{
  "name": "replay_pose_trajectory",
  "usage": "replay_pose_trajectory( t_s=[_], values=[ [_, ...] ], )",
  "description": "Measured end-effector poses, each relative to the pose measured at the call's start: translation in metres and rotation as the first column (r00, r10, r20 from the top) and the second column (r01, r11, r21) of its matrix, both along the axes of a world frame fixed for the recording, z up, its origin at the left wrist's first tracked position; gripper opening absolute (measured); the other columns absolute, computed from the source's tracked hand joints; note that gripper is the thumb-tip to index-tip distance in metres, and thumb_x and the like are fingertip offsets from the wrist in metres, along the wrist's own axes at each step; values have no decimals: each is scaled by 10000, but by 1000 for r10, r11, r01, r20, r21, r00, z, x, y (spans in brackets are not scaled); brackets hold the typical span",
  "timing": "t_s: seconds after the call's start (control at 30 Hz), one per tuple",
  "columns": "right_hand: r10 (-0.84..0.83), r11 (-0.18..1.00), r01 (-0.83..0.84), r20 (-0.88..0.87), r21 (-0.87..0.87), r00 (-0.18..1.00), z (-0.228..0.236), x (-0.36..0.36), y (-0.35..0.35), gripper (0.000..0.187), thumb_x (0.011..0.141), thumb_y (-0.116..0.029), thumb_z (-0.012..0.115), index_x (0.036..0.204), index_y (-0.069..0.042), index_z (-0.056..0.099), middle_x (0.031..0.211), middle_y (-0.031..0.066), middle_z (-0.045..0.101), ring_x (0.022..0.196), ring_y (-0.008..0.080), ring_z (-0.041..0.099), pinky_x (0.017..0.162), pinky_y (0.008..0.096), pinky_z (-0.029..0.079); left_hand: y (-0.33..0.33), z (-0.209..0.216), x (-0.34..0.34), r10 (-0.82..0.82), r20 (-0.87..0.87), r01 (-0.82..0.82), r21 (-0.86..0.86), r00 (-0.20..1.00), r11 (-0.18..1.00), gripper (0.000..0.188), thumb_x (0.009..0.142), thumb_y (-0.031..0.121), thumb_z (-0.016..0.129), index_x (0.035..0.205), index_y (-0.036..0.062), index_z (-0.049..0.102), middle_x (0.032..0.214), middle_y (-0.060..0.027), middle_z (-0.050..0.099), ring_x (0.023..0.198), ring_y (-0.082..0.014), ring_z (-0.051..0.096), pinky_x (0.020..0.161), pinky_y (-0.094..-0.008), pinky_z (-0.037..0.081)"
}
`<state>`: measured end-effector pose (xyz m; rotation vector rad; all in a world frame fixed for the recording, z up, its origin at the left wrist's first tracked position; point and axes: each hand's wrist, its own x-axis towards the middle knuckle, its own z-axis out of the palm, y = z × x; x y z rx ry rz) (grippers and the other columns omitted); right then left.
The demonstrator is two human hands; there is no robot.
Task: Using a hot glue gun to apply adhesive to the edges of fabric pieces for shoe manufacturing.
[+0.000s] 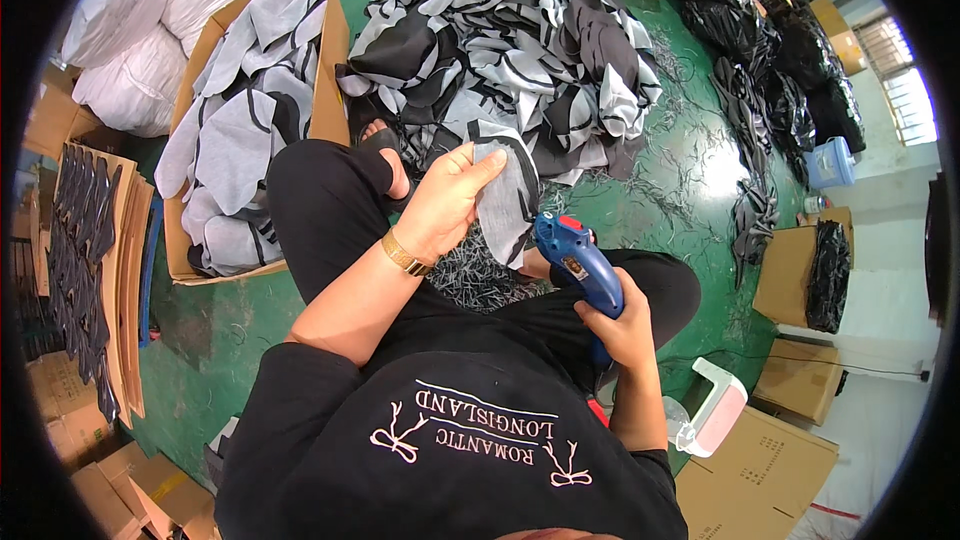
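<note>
My left hand (pixel 447 198) pinches a grey fabric piece (pixel 506 202) with black edging between thumb and fingers, and the piece hangs down in front of me. My right hand (pixel 628 328) is wrapped round the handle of blue electric scissors (pixel 592 275) with a red button on top. Their front end points up toward the fabric's right side. Whether the blades touch the cloth cannot be made out. Below the fabric, between my legs, lies a heap of thin cut strips (pixel 478 272).
Ahead lies a large pile of grey and black fabric pieces (pixel 530 60). A cardboard box (pixel 335 90) of similar pieces stands at my left. Loose trimmings (pixel 690 175) litter the green floor. Black bags (pixel 800 70), a blue tub (pixel 830 163) and cartons (pixel 800 380) line the right side.
</note>
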<state>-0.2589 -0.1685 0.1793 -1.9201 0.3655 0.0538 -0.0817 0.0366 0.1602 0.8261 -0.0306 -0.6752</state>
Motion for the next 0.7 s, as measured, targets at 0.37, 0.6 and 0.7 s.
replay_pose_trajectory(
  t_s=[0.37, 0.6, 0.7],
  values=[
    [-24, 996, 27, 27, -90, 999, 3, -1, 3, 391, 692, -94, 733, 1040, -3, 578, 829, 82, 621, 744, 140, 566, 729, 282, 463, 1, -2, -7, 37, 107, -42, 38, 994, 998, 152, 954, 129, 545, 1046, 12, 578, 958, -23, 649, 807, -70, 607, 739, -238, 494],
    [-17, 987, 33, 100, -160, 995, 9, 1, 6, 399, 688, -83, 731, 1047, -1, 577, 833, 95, 629, 746, 145, 576, 728, 284, 468, 0, 1, -16, 11, 186, -31, 102, 982, 994, 161, 950, 120, 548, 1058, 6, 580, 960, -14, 646, 821, -58, 590, 746, -233, 484],
    [-22, 987, 37, 101, -153, 995, 11, 3, 7, 398, 690, -81, 728, 1049, -1, 577, 833, 96, 629, 748, 141, 576, 730, 283, 468, -1, 2, -19, -10, 219, -21, 139, 976, 990, 161, 944, 104, 550, 1065, 3, 583, 963, -11, 645, 827, -56, 586, 743, -232, 485]
  ],
)
